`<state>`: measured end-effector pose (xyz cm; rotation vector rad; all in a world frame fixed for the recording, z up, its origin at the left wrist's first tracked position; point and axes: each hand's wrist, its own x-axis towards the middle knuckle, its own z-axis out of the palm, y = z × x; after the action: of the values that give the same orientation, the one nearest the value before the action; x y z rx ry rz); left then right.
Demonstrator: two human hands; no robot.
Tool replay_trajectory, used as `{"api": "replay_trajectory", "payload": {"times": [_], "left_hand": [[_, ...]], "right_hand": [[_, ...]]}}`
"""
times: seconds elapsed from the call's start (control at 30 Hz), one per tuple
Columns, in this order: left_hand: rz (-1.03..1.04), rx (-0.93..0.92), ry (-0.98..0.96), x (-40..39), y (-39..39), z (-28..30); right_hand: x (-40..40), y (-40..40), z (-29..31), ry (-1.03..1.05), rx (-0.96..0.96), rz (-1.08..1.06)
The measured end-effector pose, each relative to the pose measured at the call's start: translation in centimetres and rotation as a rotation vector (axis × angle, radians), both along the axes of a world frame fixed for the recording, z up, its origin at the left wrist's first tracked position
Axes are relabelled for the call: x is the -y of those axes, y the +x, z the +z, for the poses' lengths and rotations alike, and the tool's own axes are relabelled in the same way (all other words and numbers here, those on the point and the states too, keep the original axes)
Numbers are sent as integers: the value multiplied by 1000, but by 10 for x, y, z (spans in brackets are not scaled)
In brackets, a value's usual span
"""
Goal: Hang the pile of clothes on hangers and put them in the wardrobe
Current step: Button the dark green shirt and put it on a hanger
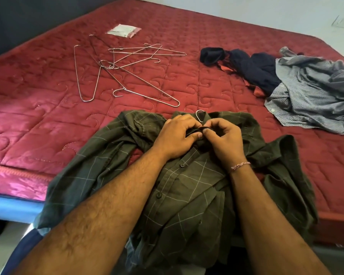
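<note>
Olive-green checked button-up shirt (pixel 187 195) at 6 o'clock, collar pinched by left hand (pixel 177 138) and right hand (pixel 224 139); loose wire hangers (pixel 123 70) at 11 o'clock; crumpled clothes pile (pixel 298 86) at 2 o'clock.

Two bare forearms reach up from the bottom of the frame and converge at centre. The left hand (pixel 176 135) and right hand (pixel 223 138) meet fingertip to fingertip, fingers curled in a pinching grip on dark fabric. A braided thread circles the right wrist.
</note>
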<state>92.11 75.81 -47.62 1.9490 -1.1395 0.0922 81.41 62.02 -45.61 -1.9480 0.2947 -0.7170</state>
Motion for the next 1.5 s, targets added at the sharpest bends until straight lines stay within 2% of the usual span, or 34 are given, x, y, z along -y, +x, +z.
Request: {"api": "replay_trajectory", "payload": {"times": [0.1,0.23,0.37,0.5,0.63,0.83,0.9,0.97,1.03,1.1,1.27,1.37,1.5], "left_hand": [[50,17,-1,-1,-2,0],[97,53,32,-1,-3,-2],[84,21,21,0,-2,-2],[42,-57,-58,0,1,-2],[39,40,51,1,-1,-1],[33,66,91,1,-2,2],[15,6,84,0,-1,2],[-14,-138,15,-1,1,3],[-27,-263,-65,-3,2,5],[-13,-294,-97,-4,3,6],[18,-191,-102,-4,-1,6],[48,-123,-155,-4,-2,4],[66,-77,-247,-7,-3,4]], "right_hand": [[2,0,1,58,-51,24],[0,6,-3,-116,-137,-72],[1,4,-6,-257,-107,-53],[0,2,-9,-251,-55,-39],[-2,1,-13,-209,-44,-76],[0,0,-6,-157,-78,24],[-3,-1,-7,-230,-50,22],[-6,-2,-8,-260,0,3],[-6,-3,-6,-159,34,9],[-4,-4,-5,-95,12,11],[-4,-3,-11,-234,-22,-97],[-8,-2,-11,-371,19,-141],[-13,0,-11,-443,38,-174]]}}
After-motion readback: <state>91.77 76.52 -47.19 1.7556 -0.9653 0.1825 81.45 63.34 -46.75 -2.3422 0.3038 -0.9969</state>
